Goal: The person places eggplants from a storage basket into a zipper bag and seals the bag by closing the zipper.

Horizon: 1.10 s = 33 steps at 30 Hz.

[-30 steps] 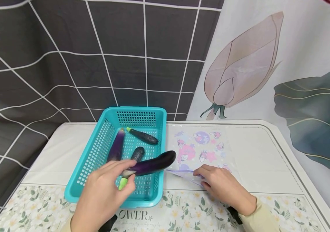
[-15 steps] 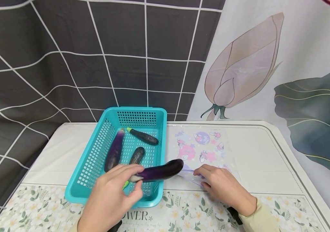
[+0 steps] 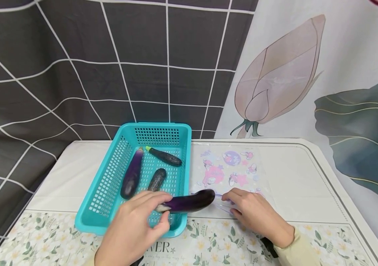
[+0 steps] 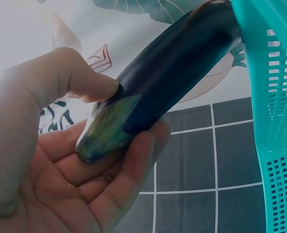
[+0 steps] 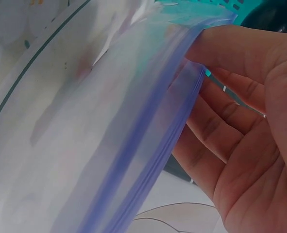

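Observation:
My left hand (image 3: 134, 225) pinches an eggplant (image 3: 190, 202) by its pale stem end, thumb on one side and fingers on the other, as the left wrist view confirms. The eggplant lies nearly level above the right rim of the turquoise basket (image 3: 86, 208), its dark rounded tip pointing right, close to the mouth of a clear zip bag (image 3: 239, 168). The bag, printed with pink and purple figures, lies flat on the table. My right hand (image 3: 253, 210) holds its purple zip edge (image 5: 128, 150) between thumb and fingers; in the right wrist view the two zip strips stand apart.
Inside the basket are another eggplant (image 3: 132, 175) and two dark, zucchini-like vegetables, one at the back (image 3: 165, 157) and one nearer (image 3: 157, 180), partly hidden by my left hand. A floral mat (image 3: 209, 236) covers the table's front. Curtains hang behind.
My left hand has carried the eggplant right and slightly toward me, its tip passing from the basket's rim to the bag's mouth. The right hand keeps its place on the bag.

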Each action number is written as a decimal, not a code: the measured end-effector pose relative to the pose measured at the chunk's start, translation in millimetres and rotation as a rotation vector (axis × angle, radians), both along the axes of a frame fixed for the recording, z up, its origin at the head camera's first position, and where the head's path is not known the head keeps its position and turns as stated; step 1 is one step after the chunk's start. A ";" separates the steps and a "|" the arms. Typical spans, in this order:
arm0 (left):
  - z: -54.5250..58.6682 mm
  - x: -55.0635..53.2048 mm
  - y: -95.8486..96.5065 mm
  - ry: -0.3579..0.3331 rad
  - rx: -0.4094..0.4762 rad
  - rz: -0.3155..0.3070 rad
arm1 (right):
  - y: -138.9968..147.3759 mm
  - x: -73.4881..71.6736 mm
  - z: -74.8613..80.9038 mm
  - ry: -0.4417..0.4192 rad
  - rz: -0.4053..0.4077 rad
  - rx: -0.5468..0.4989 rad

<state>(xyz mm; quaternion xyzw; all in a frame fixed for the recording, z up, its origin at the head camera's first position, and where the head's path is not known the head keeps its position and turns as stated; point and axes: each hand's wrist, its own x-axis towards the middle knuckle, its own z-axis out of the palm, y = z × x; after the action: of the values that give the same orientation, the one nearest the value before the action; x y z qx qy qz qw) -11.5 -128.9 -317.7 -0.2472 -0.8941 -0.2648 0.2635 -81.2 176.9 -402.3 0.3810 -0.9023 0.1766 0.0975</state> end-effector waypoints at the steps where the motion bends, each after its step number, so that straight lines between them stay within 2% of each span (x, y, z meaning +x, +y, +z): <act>1: -0.2 0.1 0.6 -0.005 -0.003 -0.002 | -0.1 0.0 0.2 0.002 0.000 -0.001; 6: -1.5 0.2 3.6 -0.033 -0.010 -0.008 | -0.2 -0.1 0.1 0.010 0.007 -0.007; 16: -3.3 -1.1 8.4 -0.037 -0.017 -0.050 | 0.6 -1.9 0.0 0.057 0.041 -0.039; 24: -3.1 -1.7 11.6 -0.064 -0.015 -0.056 | -0.1 -1.7 1.6 0.108 0.024 -0.045; 33: -4.6 -2.7 14.7 -0.049 -0.019 -0.074 | 1.1 -1.1 1.8 0.139 0.017 -0.051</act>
<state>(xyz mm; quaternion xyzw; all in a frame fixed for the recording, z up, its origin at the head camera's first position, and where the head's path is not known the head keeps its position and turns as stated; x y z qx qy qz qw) -14.2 -114.2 -322.3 -0.2762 -0.8929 -0.2719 0.2293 -82.3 178.0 -400.5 0.3973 -0.8853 0.1734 0.1682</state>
